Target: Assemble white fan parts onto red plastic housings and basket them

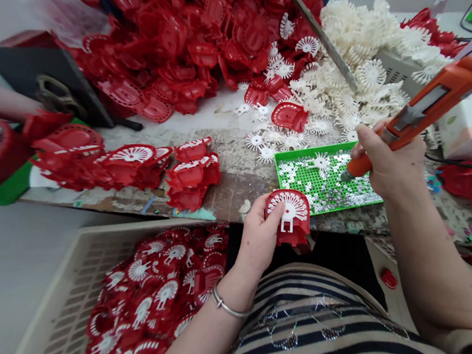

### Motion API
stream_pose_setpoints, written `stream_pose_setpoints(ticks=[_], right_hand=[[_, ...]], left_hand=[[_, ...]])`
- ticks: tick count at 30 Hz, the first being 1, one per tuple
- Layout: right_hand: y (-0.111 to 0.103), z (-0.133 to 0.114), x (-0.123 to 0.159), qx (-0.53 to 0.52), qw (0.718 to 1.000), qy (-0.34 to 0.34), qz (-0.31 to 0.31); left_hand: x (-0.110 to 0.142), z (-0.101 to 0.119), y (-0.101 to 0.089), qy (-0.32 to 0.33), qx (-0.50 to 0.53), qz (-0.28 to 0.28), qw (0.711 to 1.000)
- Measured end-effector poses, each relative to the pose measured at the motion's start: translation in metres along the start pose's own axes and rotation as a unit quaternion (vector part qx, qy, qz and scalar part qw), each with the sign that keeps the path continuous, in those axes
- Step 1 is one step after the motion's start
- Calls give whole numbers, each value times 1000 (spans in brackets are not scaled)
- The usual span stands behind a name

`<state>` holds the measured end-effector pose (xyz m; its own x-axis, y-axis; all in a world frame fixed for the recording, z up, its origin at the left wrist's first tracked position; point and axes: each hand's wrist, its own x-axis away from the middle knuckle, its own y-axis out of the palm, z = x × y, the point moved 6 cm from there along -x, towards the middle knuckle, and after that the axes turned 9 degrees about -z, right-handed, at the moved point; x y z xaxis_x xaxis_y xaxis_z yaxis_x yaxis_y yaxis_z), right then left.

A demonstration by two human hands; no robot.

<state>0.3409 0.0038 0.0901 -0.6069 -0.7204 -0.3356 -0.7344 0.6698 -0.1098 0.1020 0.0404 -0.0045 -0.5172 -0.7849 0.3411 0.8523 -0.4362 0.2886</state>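
My left hand (259, 234) grips a red plastic housing (293, 237) by its left side, thumb resting on the white fan-shaped insert (294, 207) fitted in its face. In my right hand (396, 164) is an orange electric screwdriver (427, 101), fingers wrapped round its front end. Its tip points down and left over a green tray (279, 173) holding many small silver washers (332, 194). One loose white fan-shaped piece (322, 161) lies on the washers. The red housing is just in front of the tray's near left corner.
Red housings (187, 46) are heaped at the back, beside a pile of white fan pieces (356, 38). Stacked red housings (132, 163) line the bench's left edge. Below stands a beige crate (56, 317) of fitted housings. A red bowl (6, 149) holds metal parts at far left.
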Motion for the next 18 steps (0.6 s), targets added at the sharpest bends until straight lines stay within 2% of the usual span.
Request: stream_pose_setpoints(ticks=[6, 9, 11, 14, 18], right_hand=[[7, -30, -1, -115, 993, -41, -9], [21, -53, 7, -165, 984, -46, -51], [34, -64, 15, -194, 977, -19, -87], [54, -71, 27, -223, 967, 17, -121], [76, -68, 34, -234, 961, 21, -146]], left_hand=[[0, 2, 3, -7, 29, 2, 1000], [0, 2, 5, -3, 33, -1, 999], [0, 2, 5, 0, 36, -1, 999], [0, 0, 5, 8, 37, -1, 999], [-1, 1, 3, 22, -8, 3, 1000]])
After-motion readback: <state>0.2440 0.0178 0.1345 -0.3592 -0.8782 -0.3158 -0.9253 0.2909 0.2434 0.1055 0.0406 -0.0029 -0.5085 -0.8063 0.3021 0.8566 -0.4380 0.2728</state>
